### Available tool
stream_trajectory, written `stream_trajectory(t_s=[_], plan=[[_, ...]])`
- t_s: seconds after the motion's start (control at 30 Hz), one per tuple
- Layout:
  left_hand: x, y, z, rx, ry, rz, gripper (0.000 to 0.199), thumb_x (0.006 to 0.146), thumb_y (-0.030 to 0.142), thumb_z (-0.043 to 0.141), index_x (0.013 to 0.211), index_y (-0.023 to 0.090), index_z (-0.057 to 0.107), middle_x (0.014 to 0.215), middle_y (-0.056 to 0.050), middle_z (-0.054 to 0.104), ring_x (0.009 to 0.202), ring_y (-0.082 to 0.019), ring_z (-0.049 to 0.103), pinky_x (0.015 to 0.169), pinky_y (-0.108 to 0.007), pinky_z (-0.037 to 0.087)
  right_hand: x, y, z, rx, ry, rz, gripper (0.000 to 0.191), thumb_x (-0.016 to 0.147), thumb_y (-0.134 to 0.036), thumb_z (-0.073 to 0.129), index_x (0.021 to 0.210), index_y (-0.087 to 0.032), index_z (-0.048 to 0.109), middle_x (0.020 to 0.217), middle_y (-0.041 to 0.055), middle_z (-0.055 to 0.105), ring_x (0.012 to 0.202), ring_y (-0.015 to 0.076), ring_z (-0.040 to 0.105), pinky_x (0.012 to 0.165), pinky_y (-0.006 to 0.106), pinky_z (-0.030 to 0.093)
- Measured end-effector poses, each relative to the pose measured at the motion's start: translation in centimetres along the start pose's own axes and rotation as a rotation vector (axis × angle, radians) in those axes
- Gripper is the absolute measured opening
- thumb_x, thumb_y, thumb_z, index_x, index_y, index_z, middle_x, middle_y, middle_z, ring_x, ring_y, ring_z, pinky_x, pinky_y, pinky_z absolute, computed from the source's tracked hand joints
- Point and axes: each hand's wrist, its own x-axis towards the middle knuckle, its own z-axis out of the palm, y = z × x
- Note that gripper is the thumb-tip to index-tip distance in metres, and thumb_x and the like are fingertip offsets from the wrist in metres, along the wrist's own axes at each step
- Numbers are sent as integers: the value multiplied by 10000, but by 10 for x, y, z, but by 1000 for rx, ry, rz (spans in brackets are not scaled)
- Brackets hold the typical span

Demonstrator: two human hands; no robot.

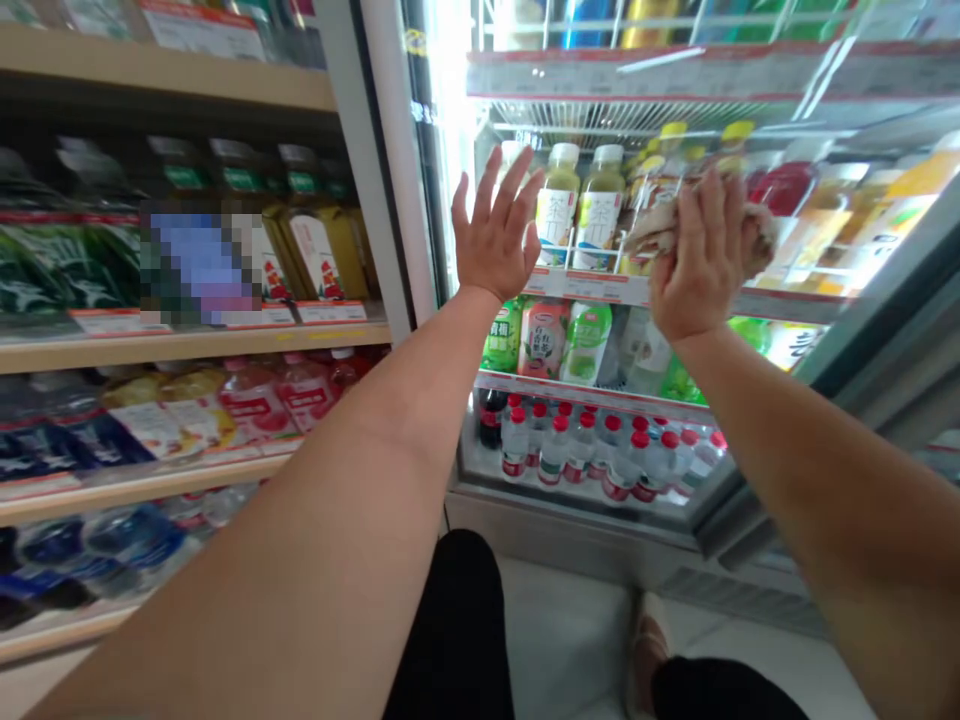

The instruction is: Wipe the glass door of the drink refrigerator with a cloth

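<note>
We spread our empty left hand [496, 235] wide; at its three o'clock, our right hand [699, 255], fingers almost straight, holds a lumpy, crumpled beige cloth [654, 230].

Beige-fronted shelf [202, 345], 9 o'clock: amber-filled bottles with white labels [311, 250], standing.
Second beige-fronted shelf [165, 495], 8 o'clock: pink-labelled plastic bottles [251, 400], side by side.
Pale-fronted cooler shelf [634, 290], 2 o'clock: white-capped, white-labelled tea bottles [598, 215], upright.
Lower pale-fronted cooler shelf [600, 393], 3 o'clock: bright green and pink plastic bottles [586, 342], in a row.
Grey cooler base [559, 497], 4 o'clock: clear, red-capped bottles [555, 452], clustered upright.
Pale tiled floor [570, 610], 5 o'clock: a foot in a light-coloured shoe [649, 640].
</note>
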Motion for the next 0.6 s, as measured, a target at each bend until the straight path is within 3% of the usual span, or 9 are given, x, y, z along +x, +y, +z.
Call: stream_trajectory(t_s=[0.1,0.23,0.3,0.4,0.5,0.6], plan=[[1,1,-1,15,-6,-4,653,913,278,397,1561,344,443,1673,116,266,1590,-126,13,1337,-419,-65,-3,1,0,-13,-155,-237,564,1026,-328,381,1572,-200,439,1655,64,394,1579,327,247,1263,557,216],[1,2,2,41,5,-5,650,925,254,409,1573,301,425,1680,105,247,1581,-96,-47,1339,-419,-76,-7,1,1,-25,-130,-351,597,1008,-279,410,1599,-201,382,1653,52,394,1582,296,245,1265,546,225],[1,1,3,14,0,-10,657,918,247,430,1573,302,420,1680,109,241,1575,-90,-78,1341,-437,-86,-10,-3,-1,-5,-134,-316,588,1011,-270,396,1596,-218,384,1656,38,391,1585,285,237,1271,527,221],[0,-1,4,-78,-2,-9,719,880,265,497,1578,395,383,1670,158,220,1571,-107,-85,1338,-465,-98,-10,-14,-3,36,-160,-211,577,1000,-245,390,1576,-218,412,1653,50,405,1581,305,249,1264,553,241],[0,-2,3,-101,2,-10,754,866,276,508,1573,484,347,1656,203,216,1568,-107,-66,1332,-448,-104,-3,-29,0,80,-94,-82,598,967,-195,404,1565,-163,414,1653,116,398,1587,294,232,1262,527,274],[1,1,0,-58,-31,-38,707,894,273,439,1574,456,372,1663,188,213,1568,-115,-56,1331,-439,-102,4,-40,9,65,-7,44,613,942,-168,417,1554,-136,420,1668,133,362,1597,279,196,1266,515,282]])
